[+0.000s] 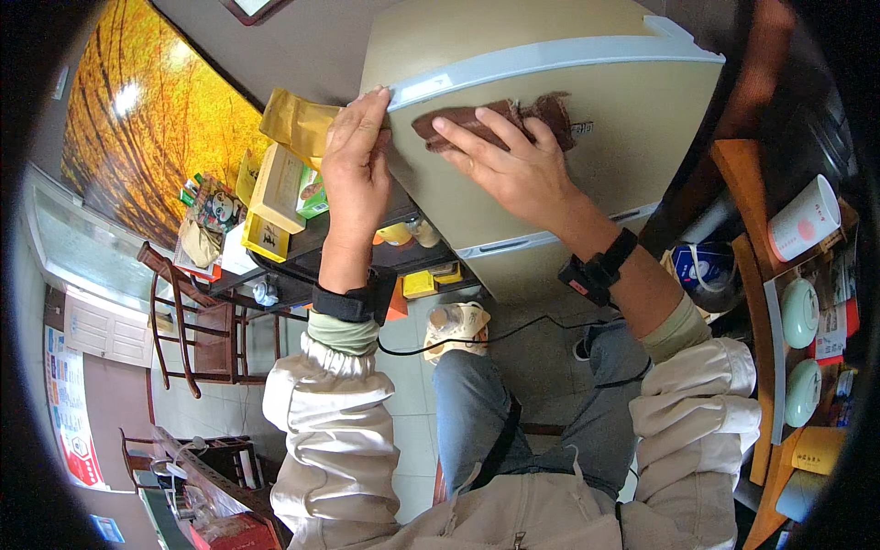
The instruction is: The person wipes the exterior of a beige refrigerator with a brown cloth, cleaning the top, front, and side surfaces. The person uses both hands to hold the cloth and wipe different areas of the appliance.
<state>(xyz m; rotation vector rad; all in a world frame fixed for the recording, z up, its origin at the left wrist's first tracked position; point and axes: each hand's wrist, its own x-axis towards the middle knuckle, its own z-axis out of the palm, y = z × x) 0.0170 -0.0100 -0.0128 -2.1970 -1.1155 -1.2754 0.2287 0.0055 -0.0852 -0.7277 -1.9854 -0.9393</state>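
Observation:
A brown cloth (474,125) lies bunched against the beige upper door (636,130) of a refrigerator. My right hand (512,158) presses it there with the fingers spread across it. The cloth partly covers the area around a small logo on the door. My left hand (357,148) rests flat at the left edge of the refrigerator, its fingertips touching the end of the pale trim strip (536,58). Nothing shows in that hand, though its palm is turned from view. A handle strip (505,245) runs between the upper and lower doors.
Left of the refrigerator, a dark shelf (302,251) carries boxes (278,185) and a gold bag (295,124). A wooden chair (216,337) stands beyond. A patterned bag (457,326) sits on the floor by my knee. On the right, wooden shelving (753,344) holds a paper cup (804,218) and green jars (799,313).

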